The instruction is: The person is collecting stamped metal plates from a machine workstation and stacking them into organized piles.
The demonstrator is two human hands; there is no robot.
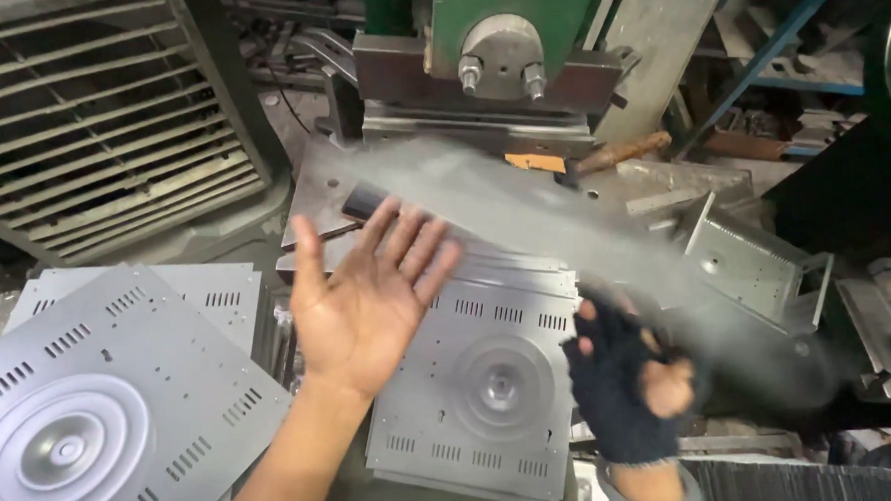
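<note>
Two hands are in view from my head camera, and one blurred metal sheet (pixel 567 221) passes between and above them. Going left to right: at the far left edge sits a louvred fan housing (pixel 91 105), and below it, at the near-left corner of the press bed, a stack of stamped panels (pixel 88 415) with a round embossed centre and rows of slots.

Next comes my left hand (pixel 363 297), bare, palm up and fingers spread wide. It is released and grasping nothing; its fingertips reach toward the sheet's left end, and I cannot tell whether they touch it or sit just beneath.

Beneath both hands, on the middle of the press bed, lies a second stack of slotted panels (pixel 484 402), flat and square to me.

The moving sheet runs with its long axis from upper left to lower right, streaked by motion so its edges are soft. Its right end meets my right hand (pixel 630 379), which wears a dark fingerless glove and a bangle at the wrist. That grip looks clenched on the sheet's lower right part, though blur hides the exact contact. So the right hand carries the sheet, and the left is nearer to its free end.

Behind stands a green press head (pixel 499 52). At the right rest bent metal brackets (pixel 756 259).
</note>
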